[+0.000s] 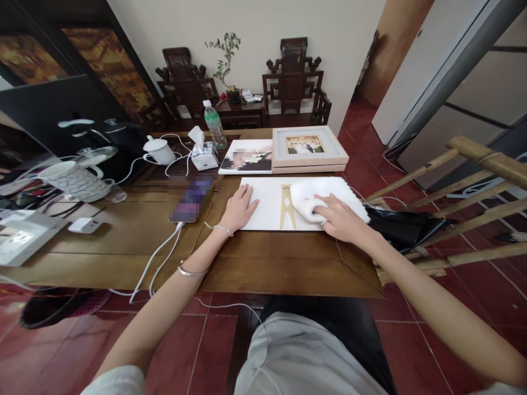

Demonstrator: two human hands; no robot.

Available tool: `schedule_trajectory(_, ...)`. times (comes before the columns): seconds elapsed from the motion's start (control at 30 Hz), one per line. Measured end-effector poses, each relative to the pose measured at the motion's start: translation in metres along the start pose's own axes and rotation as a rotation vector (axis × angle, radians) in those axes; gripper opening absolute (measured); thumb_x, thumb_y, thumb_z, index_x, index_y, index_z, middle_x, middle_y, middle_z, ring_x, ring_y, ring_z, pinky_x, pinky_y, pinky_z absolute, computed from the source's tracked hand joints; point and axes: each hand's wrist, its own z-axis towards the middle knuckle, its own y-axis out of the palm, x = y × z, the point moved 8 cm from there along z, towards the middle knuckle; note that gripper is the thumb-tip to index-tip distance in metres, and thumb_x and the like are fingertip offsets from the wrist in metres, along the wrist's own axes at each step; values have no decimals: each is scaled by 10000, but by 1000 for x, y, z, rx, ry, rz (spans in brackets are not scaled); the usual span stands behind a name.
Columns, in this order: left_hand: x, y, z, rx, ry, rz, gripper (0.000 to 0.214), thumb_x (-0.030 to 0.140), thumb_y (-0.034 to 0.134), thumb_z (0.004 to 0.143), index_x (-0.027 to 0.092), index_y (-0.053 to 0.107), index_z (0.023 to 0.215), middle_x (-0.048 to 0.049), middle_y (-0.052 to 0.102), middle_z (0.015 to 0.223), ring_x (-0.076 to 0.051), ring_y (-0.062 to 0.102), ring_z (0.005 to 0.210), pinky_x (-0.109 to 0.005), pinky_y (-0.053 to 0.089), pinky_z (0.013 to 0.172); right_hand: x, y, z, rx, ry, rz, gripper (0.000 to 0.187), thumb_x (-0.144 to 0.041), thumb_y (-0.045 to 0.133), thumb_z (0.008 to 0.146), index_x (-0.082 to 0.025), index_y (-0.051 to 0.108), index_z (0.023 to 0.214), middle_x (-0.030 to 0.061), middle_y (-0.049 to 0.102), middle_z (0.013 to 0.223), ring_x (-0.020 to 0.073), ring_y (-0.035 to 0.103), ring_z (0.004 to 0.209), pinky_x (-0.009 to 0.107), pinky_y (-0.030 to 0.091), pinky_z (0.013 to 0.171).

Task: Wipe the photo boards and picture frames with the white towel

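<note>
So there's a white panel [263, 211] lying flat near the front edge of the table [267, 263], with a gold A-shaped piece [286, 192] on it, right between the two hands. A fluffy white cloth [337, 186] covers the panel's right part. The right hand [340, 218] has its grip closed on a bunched fold of that cloth. The left hand [239, 208] is flat on the panel's left edge, grip open, fingers a bit spread, holding nothing. Just behind the panel: a framed picture [288, 159] and a photo board [247, 167] side by side. Off to the left there's a plugged-in phone [191, 200], then a tissue box [205, 159] and a green-labelled bottle [213, 123] further back.
</note>
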Motion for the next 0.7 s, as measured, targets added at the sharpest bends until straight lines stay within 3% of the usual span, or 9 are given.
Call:
schedule_trajectory(0.23,-1,1,1,16,-8,-23,492,378,457,983,135,489,1410,-171,429,1536,-304,372,1444,-481,361,1154,30,14,38,76,54,-28,508,-91,477,742,-127,667,1212,205,590,1374,329,471,1355,566,293,1140)
schedule_trajectory(0.4,1,-1,0,-4,-20,-16,495,353,450,987,111,480,1418,-186,410,1545,-301,362,1451,-476,355,1158,32,16,43,87,75,-66,479,-89,478,758,-105,676,1194,219,602,1346,324,466,1356,547,285,1147)
schedule_trajectory(0.53,1,-2,-1,-3,-18,-18,483,362,451,987,138,488,1413,-171,427,1538,-299,374,1445,-480,369,1148,9,11,21,81,37,-42,463,-60,498,727,-124,696,1141,202,623,1325,338,477,1346,574,309,1134)
schedule_trajectory(0.7,2,-3,-2,-3,-26,-15,487,362,442,991,143,481,1424,-167,417,1545,-301,364,1450,-486,375,1140,-39,0,-35,86,-99,-17,357,-11,515,688,-186,724,918,137,541,1451,373,415,1395,650,315,1123)
